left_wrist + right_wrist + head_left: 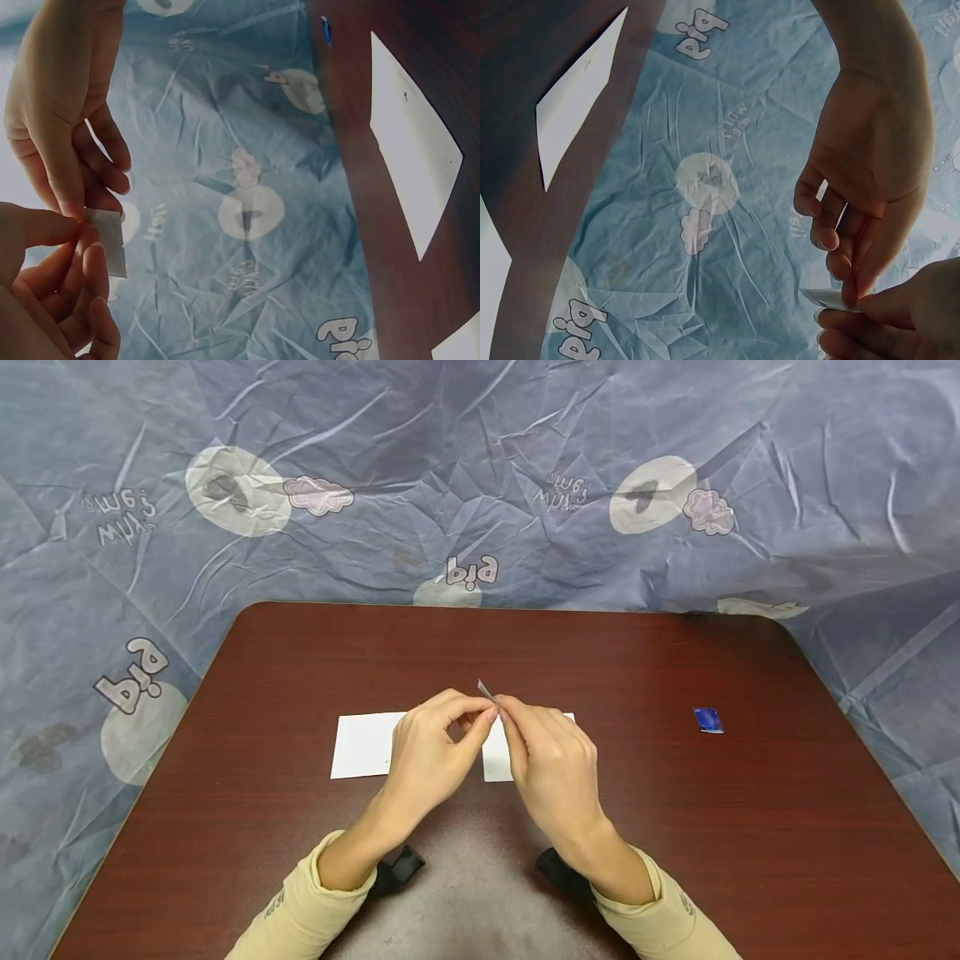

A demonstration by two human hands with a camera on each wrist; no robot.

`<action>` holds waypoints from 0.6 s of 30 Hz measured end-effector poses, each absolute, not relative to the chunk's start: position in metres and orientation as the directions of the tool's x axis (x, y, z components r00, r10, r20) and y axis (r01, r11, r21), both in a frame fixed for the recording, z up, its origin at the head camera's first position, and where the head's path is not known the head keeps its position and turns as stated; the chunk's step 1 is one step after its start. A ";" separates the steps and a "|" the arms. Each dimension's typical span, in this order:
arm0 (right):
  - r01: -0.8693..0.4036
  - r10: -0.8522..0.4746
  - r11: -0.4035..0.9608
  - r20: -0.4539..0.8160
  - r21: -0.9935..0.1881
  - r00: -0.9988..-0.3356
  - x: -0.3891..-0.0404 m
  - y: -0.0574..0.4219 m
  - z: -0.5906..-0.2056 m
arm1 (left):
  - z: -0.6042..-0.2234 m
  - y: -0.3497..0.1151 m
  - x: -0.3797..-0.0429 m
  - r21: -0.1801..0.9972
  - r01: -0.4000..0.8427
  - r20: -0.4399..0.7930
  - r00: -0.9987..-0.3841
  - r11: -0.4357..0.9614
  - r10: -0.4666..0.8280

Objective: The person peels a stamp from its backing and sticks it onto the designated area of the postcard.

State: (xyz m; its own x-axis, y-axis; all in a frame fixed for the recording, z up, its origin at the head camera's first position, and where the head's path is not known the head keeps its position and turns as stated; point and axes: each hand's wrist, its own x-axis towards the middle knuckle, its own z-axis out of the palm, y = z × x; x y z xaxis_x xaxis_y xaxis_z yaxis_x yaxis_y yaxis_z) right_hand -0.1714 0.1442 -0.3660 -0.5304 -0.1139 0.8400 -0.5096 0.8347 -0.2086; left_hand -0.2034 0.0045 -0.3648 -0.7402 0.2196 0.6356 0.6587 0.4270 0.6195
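Note:
A small flat packet (110,244) with a serrated edge, whitish-silver, is held up between the two hands over the middle of the table. My left hand (429,745) pinches it between thumb and index finger. From the other side my right hand (553,758) pinches the same edge, fingertips nearly touching the left ones. In the head view the packet shows only as a thin sliver, the rest covered by fingers. Behind and below the hands lie two white cards, a left card (363,746) and a right card (497,758), both partly hidden by the hands.
A small blue packet (708,720) lies on the right part of the brown table (645,827). A wrinkled blue-grey printed sheet (420,468) hangs behind the table. Small dark marks show on a card in the left wrist view.

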 end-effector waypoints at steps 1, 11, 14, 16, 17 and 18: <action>-0.510 -0.111 0.833 0.838 -0.214 -0.534 -0.171 0.144 -0.366 | -0.365 0.004 -0.203 0.622 0.656 0.632 -0.743 0.427 0.221; -0.522 -0.108 0.822 0.838 -0.227 -0.534 -0.171 0.144 -0.366 | -0.366 0.005 -0.204 0.638 0.643 0.611 -0.757 0.424 0.229; -0.529 -0.100 0.813 0.838 -0.241 -0.536 -0.172 0.144 -0.367 | -0.366 0.004 -0.204 0.638 0.641 0.609 -0.759 0.427 0.230; -0.534 -0.102 0.808 0.834 -0.248 -0.542 -0.171 0.144 -0.366 | -0.367 0.005 -0.204 0.638 0.640 0.606 -0.761 0.428 0.233; -0.535 -0.104 0.807 0.832 -0.250 -0.545 -0.172 0.144 -0.367 | -0.367 0.005 -0.205 0.638 0.639 0.605 -0.761 0.429 0.234; -0.537 -0.110 0.807 0.829 -0.248 -0.548 -0.172 0.144 -0.367 | -0.367 0.005 -0.205 0.639 0.639 0.604 -0.762 0.429 0.235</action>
